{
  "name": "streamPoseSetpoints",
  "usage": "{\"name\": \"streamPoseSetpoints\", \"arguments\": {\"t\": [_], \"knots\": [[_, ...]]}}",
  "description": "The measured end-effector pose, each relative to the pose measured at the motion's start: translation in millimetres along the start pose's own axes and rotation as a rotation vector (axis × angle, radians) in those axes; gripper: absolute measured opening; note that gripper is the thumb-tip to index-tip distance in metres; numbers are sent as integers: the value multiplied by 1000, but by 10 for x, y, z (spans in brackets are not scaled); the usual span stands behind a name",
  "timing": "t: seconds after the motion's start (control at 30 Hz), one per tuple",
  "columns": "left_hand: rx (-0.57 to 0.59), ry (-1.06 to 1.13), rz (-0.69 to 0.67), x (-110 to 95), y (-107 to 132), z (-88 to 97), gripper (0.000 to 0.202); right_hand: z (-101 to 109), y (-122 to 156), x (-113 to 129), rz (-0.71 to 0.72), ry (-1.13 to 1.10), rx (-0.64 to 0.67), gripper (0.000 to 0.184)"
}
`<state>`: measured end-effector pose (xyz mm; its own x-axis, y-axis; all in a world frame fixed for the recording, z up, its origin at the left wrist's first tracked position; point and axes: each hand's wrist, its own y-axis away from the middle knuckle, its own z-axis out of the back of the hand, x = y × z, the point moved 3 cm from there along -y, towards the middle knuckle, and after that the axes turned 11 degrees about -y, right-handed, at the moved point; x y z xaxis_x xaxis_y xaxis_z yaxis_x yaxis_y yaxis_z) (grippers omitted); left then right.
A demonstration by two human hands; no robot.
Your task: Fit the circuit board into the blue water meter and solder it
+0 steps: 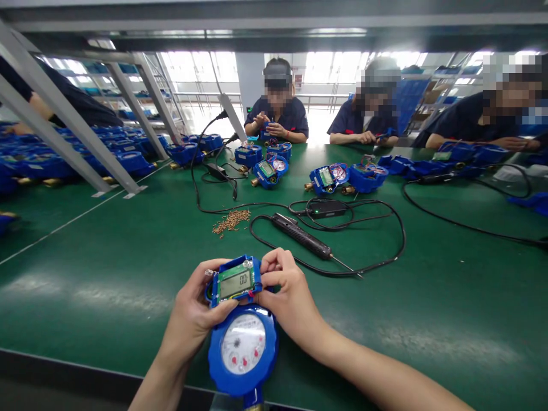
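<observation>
Close to the table's front edge is a blue water meter [214, 365] with a round white dial [243, 342] and red pointers. On its far side sits a blue housing with a green circuit board and an LCD display [236, 284] reading about 0.0. My left hand [194, 308] is wrapped round the left side of that housing, thumb along its near edge. At the right side, my right hand [285, 291] has its fingers pinched against the housing by some thin wires [252, 294]. Whatever lies between those fingertips is hidden.
A black electric screwdriver [302, 235] with a looping cable lies beyond my hands, beside a pile of small brass screws [231, 222]. Several opened meters [269, 171] stand farther back. Grey metal posts [72, 108] rise at left. Several co-workers sit across the green table [128, 245].
</observation>
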<state>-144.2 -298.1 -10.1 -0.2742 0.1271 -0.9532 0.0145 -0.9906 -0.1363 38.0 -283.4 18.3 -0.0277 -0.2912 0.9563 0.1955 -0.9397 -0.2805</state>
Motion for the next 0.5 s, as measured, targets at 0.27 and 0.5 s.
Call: {"name": "streamPoseSetpoints", "arguments": {"t": [0.27, 0.5], "knots": [[79, -17, -1, -83, -56, -13, 50, 47, -227, 20, -191, 158, 187, 19], [91, -91, 29, -82, -17, 7, 52, 32, -393, -10, -181, 128, 292, 23]]}}
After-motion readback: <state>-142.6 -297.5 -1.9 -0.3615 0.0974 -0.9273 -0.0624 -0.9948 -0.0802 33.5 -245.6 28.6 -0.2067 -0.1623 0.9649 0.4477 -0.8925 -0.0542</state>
